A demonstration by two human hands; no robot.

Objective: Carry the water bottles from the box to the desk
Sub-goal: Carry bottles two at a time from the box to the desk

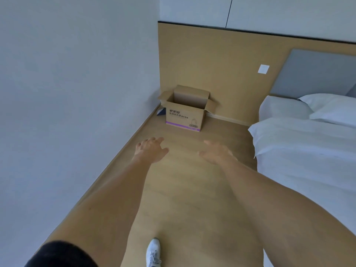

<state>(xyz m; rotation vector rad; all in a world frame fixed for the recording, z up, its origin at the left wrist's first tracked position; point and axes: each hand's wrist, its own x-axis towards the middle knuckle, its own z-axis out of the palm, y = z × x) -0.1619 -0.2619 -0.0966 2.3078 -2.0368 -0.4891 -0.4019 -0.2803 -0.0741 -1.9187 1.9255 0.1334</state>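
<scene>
Both arms reach out in front of the person. The left hand (151, 149) has its fingers (157, 140) spread and a little bent. They hold nothing and touch nothing. The right hand (215, 152) is blurry, but its fingers (209, 143) look loose and spread too, and they hold nothing.

The box (185, 112) sits on the floor (192, 189), past the fingertips of both hands and well apart from them. It is nearer the left hand's side than the right. It is a brown cardboard box with a purple stripe low on its front and dark writing above that. It stands upright with its open top facing up and its flaps folded out. Its printed long side faces the person. You cannot see into it, so you cannot tell if bottles are inside.

The box stands in the corner, near the wooden wall panel (212, 64) behind it. A bed (308, 151) with white sheets is to the right of the right hand. A white shoe (153, 251) shows on the floor, below the hands.
</scene>
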